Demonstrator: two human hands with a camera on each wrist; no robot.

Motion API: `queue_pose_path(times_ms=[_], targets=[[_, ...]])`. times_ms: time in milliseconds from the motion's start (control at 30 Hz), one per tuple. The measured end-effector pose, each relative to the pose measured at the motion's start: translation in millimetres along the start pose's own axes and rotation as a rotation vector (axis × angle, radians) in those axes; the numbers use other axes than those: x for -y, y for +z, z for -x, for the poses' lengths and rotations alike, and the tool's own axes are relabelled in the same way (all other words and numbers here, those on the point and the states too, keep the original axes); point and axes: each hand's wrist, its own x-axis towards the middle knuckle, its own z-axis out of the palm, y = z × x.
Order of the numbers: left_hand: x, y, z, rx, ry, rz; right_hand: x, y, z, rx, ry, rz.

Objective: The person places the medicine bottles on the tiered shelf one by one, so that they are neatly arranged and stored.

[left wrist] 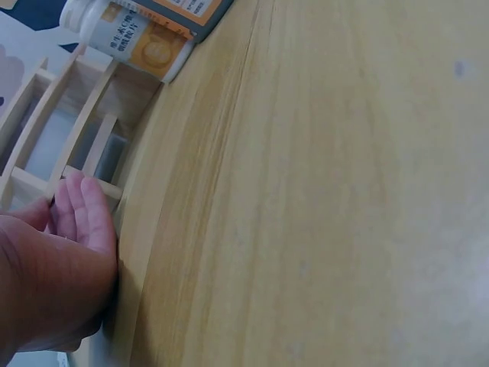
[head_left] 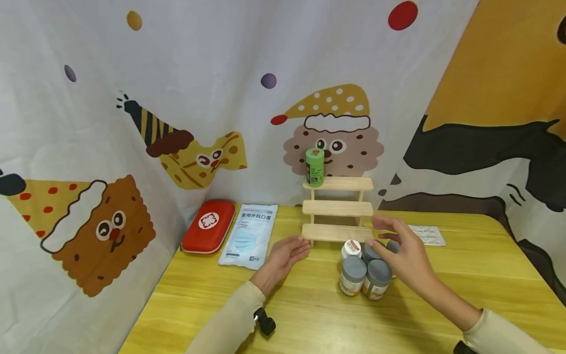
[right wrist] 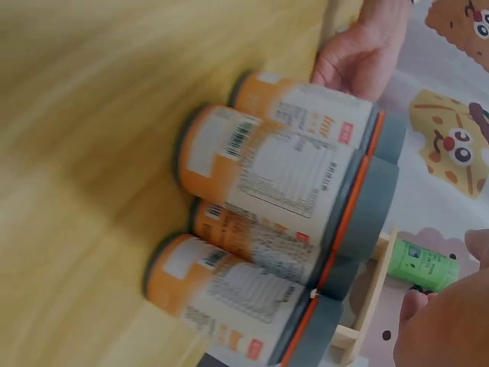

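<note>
A three-step wooden stand (head_left: 338, 232) stands against the back cloth, with a green bottle (head_left: 315, 168) on its top step. My left hand (head_left: 286, 255) is at the stand's lower left corner, its fingers extended along the side and seeming to touch it in the left wrist view. My right hand (head_left: 409, 253) hovers by the stand's right end, fingers loosely bent, holding nothing visible. Below it cluster several grey-lidded jars (head_left: 377, 279) with orange and white labels. Among them is a white-capped bottle (head_left: 351, 250). Part of the cluster hides behind the right hand.
To the left lie a red zip case (head_left: 209, 227) with a white emblem and a packet of surgical masks (head_left: 248, 236). A silvery flat packet (head_left: 428, 235) lies behind the right hand. The cartoon-printed cloth (head_left: 239, 64) borders the wooden table (head_left: 309, 314) behind and at the left.
</note>
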Motion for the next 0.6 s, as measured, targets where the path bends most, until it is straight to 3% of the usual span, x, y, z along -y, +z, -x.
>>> queue_pose_path(times_ms=[300, 600], targets=[[0.6, -1.0, -0.2, -0.002, -0.008, -0.001, -1.2, -11.6, 30.8, 0.088, 0.055, 0.039], [-0.2, -0.2, -1.1, -0.001, -0.012, -0.005, -6.7, -11.9, 51.3, 0.047, 0.015, 0.104]])
